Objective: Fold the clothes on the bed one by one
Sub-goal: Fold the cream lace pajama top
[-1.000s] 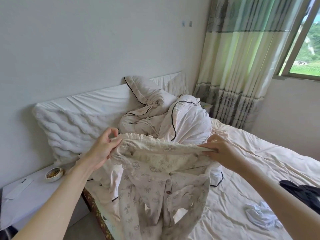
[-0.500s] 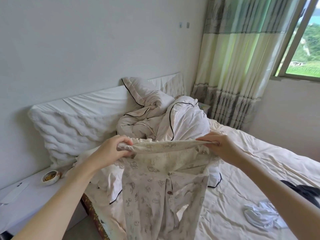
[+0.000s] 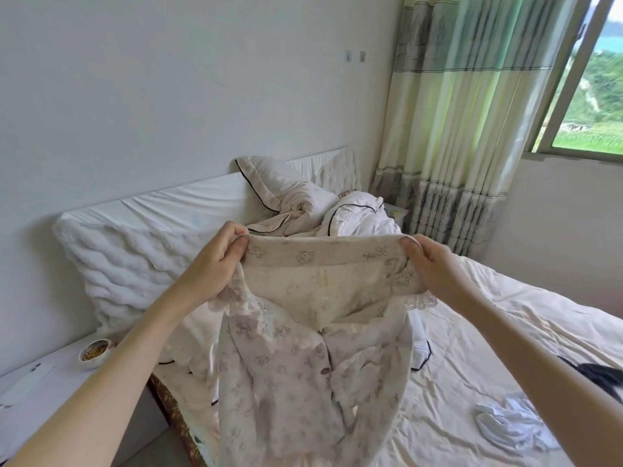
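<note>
A single wide-angle camera on the person's head looks forward and down over the bed (image 3: 472,332) toward the wall (image 3: 168,96) and the window (image 3: 590,96) at right. Both forearms reach in close from the bottom edge.

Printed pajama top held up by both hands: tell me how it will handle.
Probably floppy: the pajama top hangs limp below the left hand and right hand. Likely light, since pinches hold it. The sleeves may swing.

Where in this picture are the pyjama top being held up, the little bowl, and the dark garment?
pyjama top (image 3: 286,375), head view, buttoned front panel.
little bowl (image 3: 95,352), head view, its rim, on the bedside table.
dark garment (image 3: 596,374), head view, its folds at the right edge.
</note>
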Demonstrator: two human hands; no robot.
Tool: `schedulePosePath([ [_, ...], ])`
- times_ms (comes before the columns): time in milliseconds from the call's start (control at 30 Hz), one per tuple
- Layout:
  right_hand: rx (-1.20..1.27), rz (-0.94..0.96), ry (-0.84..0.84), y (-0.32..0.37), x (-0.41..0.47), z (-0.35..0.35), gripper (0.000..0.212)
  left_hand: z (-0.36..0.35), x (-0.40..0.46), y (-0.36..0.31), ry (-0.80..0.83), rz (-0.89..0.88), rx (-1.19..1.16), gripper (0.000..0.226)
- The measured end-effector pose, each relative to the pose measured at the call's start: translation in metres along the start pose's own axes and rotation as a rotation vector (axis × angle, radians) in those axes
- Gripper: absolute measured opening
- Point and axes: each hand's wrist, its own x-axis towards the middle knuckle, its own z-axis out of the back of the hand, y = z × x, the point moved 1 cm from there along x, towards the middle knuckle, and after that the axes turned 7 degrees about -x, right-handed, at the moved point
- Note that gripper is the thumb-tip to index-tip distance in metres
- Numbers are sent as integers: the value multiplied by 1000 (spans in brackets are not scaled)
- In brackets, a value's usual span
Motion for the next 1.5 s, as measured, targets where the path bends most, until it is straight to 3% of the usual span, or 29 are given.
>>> schedulePosePath([
  [133, -37, -78, 117, -6, 8, -1, 42, 0, 2, 1, 119, 111, -85, 16],
  [200, 43, -164, 148, -9, 10, 1, 48, 7, 2, 2, 268, 200, -129, 15],
  [300, 143, -223, 153, -9, 8, 5, 69, 20, -6, 4, 566, 384, -267, 56],
  [367, 152, -201, 148, -8, 6, 5, 69, 24, -12, 8, 669, 401, -400, 77],
  [433, 129, -156, 119, -8, 4, 4, 54, 22, -18, 10, 612, 374, -461, 79],
  [567, 98, -99, 154, -7, 2, -2, 50, 15, -17, 14, 375, 239, -335, 79],
  [700, 299, -116, 262, 5, -7, 0, 36, 12, -13, 13, 140, 129, -252, 9],
  [833, 850, -235, 629, 14, -13, 16, 22, 17, -9, 1, -23, 38, -221, 29],
  [933, 993, -93, 935, 15, -8, 29, 41, 21, -4, -13, -69, -35, -228, 22],
  [1000, 1031, -41, 1016, 12, -6, 31, 46, 23, -2, -20, -86, -79, -178, 26],
  [1133, 912, -172, 772, 3, -7, 28, 36, 19, -6, -27, -21, -100, -93, 38],
  [1233, 534, -97, 451, 6, -9, 21, 21, 8, -11, -33, 15, -102, -53, 40],
  [1333, 498, -76, 212, 9, -10, 15, 22, -2, -16, -39, -1, -116, -36, 30],
  [1433, 493, -50, 246, 6, -13, 17, 14, -5, -21, -41, -38, -102, 14, 39],
  [1500, 506, -37, 429, 6, -17, 21, 16, -3, -25, -40, -60, -76, 43, 45],
])
